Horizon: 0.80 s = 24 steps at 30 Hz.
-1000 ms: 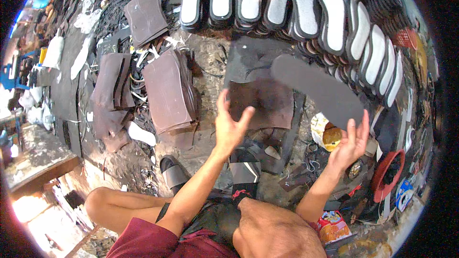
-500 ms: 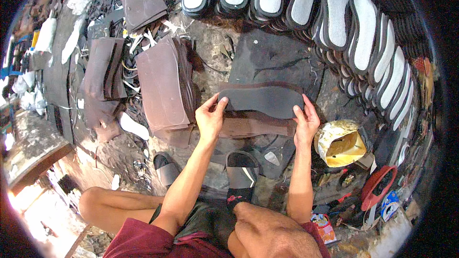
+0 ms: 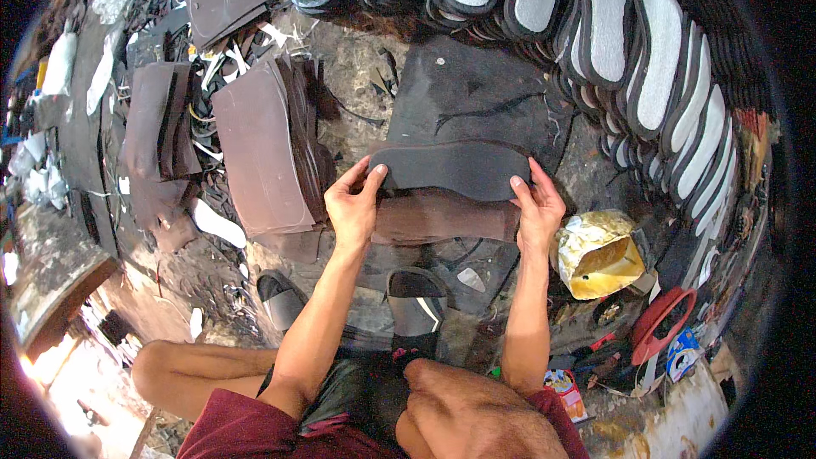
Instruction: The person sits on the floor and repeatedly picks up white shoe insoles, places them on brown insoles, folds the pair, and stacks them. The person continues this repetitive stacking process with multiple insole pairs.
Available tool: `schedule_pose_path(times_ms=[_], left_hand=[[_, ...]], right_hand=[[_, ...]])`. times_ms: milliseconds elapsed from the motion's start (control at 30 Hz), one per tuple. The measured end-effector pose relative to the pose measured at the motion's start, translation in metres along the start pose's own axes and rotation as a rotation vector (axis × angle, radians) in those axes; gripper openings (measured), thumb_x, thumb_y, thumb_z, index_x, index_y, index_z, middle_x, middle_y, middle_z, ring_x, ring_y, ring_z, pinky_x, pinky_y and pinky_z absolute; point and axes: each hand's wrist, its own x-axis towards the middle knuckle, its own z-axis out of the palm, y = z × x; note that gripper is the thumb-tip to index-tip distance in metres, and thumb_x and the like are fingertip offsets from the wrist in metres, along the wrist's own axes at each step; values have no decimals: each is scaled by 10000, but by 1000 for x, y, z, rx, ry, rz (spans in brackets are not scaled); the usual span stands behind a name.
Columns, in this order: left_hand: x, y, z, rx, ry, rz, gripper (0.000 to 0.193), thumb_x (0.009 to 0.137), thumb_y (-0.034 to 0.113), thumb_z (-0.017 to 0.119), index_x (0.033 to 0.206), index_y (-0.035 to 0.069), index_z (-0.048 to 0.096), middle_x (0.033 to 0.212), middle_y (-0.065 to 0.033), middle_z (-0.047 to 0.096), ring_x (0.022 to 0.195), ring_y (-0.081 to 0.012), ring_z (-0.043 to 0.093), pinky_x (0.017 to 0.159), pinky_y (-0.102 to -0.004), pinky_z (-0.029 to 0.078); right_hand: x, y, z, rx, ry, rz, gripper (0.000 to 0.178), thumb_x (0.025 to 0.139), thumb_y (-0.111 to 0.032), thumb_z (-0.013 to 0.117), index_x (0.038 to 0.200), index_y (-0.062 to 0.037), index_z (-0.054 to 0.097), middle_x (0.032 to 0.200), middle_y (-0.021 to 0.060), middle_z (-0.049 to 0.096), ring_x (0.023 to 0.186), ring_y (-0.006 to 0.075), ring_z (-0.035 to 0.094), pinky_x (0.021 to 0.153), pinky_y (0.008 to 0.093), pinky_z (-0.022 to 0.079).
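Sole (image 3: pixel 455 168) is in front of me at the centre, long axis 9 to 3 o'clock, dark face up. Left hand (image 3: pixel 350 204) has it pinched at the 9 o'clock end, thumb on top, fingers tucked behind and partly hidden. Right hand (image 3: pixel 540 211) does the same at 3 o'clock, thumb on the face by the 4 o'clock corner. Both grips are narrow, closed on the sole only.

Brown sheet (image 3: pixel 446 217) shows along the sole's 6 o'clock edge; can't tell if the two touch. Mat (image 3: pixel 476 76) lies beyond at 12, brown stack (image 3: pixel 259 153) at 9, white-topped insoles (image 3: pixel 605 17) arc from 11 round to 3, yellow tub (image 3: pixel 599 255) at 4, its contents unclear to me.

Handling, my read: light, thin, foam or rubber. Bendy, so I'd expect it to bow if the ends get pushed together and sag if held at one end only. Matt face, so low slip risk; can't see whether it's tacky. Hard to break, though thin edges could dent under a hard pinch. Best hold: both ends, thumbs on top near the rim, light outward tension, middle left free.
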Motion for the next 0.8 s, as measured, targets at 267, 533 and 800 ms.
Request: schedule_pose_path(times_ms=[267, 533, 800], left_hand=[[5, -3, -3, 84, -15, -19, 419, 851, 160, 805, 1188, -58, 687, 934, -45, 716, 795, -76, 617, 740, -234, 507], [12, 12, -2, 387, -127, 50, 412, 871, 189, 743, 1206, -22, 632, 966, -66, 671, 785, -111, 604, 735, -285, 514], [0, 47, 22, -556, 151, -140, 402, 983, 486, 572, 901, 94, 599, 787, -20, 579, 709, -128, 540, 723, -281, 431]], right_hand=[[0, -2, 1, -1, -31, 5, 458, 862, -49, 754, 1304, -50, 634, 1279, 110, 631, 942, 127, 646, 696, 228, 528], [-14, -18, 10, -1067, 315, -497, 639, 700, -187, 865, 1290, -130, 626, 1160, 101, 630, 1027, 307, 583, 902, 434, 462], [-80, -24, -44, -384, -203, -487, 194, 841, -136, 741, 954, -19, 636, 976, 42, 597, 837, 168, 586, 688, 266, 463]])
